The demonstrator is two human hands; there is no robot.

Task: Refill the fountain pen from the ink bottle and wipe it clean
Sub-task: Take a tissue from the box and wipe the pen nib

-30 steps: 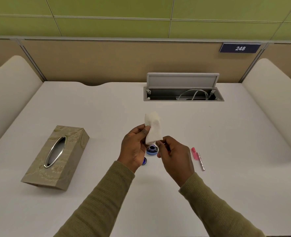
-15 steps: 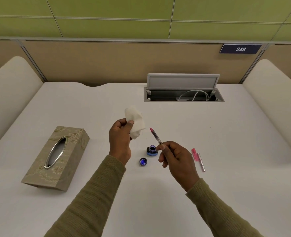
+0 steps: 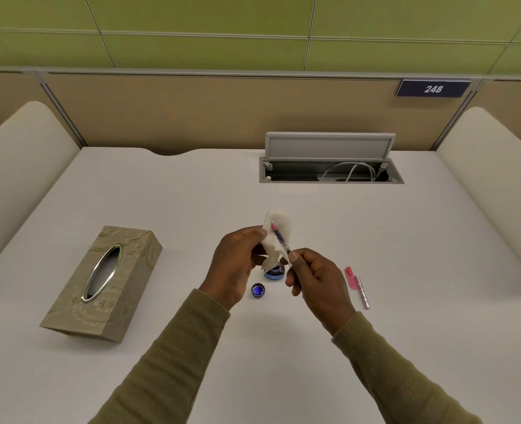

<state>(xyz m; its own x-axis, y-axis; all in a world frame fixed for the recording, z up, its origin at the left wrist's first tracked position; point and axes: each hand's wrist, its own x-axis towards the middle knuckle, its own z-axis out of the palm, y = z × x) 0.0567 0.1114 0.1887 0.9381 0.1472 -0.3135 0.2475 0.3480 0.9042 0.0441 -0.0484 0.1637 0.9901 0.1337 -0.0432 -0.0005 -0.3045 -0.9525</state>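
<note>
White tissue (image 3: 276,237) half hiding ink bottle (image 3: 274,272).

We are reaching both forearms, in olive knit sleeves (image 3: 167,362), in from the near edge of the table, converging toward its middle. Our left hand (image 3: 234,267) is hovering above the surface, back of the hand toward us, thumb and fingers pinching closed on a tissue (image 3: 276,240) held upright. Our right hand (image 3: 314,280) is sitting just beside it, slightly nearer to us, fingers curled and its fingertips (image 3: 294,258) gripping a pen section (image 3: 280,238) that is angling up and left against the tissue.
</note>
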